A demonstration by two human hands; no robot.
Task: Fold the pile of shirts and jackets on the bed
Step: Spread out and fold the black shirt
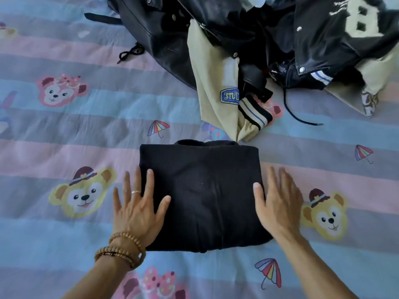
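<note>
A folded black garment (201,195) was laid flat on the striped cartoon-print bed (64,130), near the middle. The left hand (138,208), fingers spread and released, was pressed on its left edge; the right hand (278,203), fingers straight, was set against its right edge. An unfolded pile of jackets (248,39) was heaped at the far right, a beige sleeve (216,83) trailing toward the folded garment.
</note>
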